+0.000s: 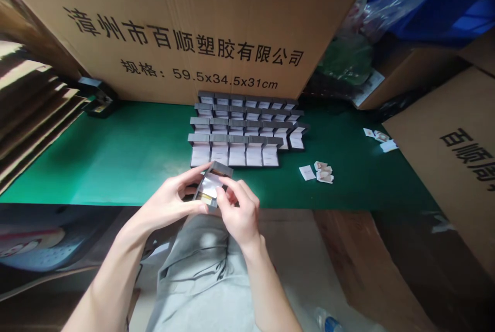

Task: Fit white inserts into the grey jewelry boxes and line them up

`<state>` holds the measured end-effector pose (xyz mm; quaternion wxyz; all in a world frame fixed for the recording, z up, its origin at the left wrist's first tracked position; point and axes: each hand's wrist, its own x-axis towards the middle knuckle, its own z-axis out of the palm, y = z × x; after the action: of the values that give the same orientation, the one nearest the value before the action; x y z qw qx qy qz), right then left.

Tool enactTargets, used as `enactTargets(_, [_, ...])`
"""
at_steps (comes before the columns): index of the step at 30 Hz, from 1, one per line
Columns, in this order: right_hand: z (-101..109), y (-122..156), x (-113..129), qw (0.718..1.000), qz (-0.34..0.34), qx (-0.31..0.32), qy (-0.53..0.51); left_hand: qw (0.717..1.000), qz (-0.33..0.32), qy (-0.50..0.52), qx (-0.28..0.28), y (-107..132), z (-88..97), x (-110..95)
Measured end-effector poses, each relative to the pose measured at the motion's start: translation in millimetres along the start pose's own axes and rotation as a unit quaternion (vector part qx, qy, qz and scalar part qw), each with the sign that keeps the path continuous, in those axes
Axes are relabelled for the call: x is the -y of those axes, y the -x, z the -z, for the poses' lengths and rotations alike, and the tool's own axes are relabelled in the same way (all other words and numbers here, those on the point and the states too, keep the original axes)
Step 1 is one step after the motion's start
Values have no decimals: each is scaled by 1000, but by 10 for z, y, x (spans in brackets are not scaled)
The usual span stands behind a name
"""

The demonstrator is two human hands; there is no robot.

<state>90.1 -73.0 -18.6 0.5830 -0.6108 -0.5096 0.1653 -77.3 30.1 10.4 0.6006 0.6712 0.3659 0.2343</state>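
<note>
My left hand (pixel 172 200) grips a small open grey jewellery box (pixel 212 183) by its left side, at the near edge of the green table (pixel 127 156). My right hand (pixel 238 211) pinches at the box's lower right corner, fingers closed on it. The box has a white lining and something gold at its near end. Just beyond it, several open grey boxes with white inserts (pixel 240 131) stand in tidy rows on the table.
A large printed cardboard carton (pixel 185 28) walls the table's back. Small paper tags (pixel 323 172) lie right of the rows, with more tags (pixel 381 138) farther right. Another carton (pixel 456 162) stands at right, flat cardboard sheets (pixel 31 110) at left, a dark tape dispenser (pixel 98 97) behind.
</note>
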Motion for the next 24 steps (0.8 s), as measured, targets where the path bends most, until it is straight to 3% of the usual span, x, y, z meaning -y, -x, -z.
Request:
enactTargets(10, [-62, -9, -8, 996, 57, -35, 59, 995, -36, -90, 27, 5, -27, -65])
enactTargets(24, [-114, 15, -45, 990, 106, -80, 42, 995, -31, -88, 21, -7, -43, -56])
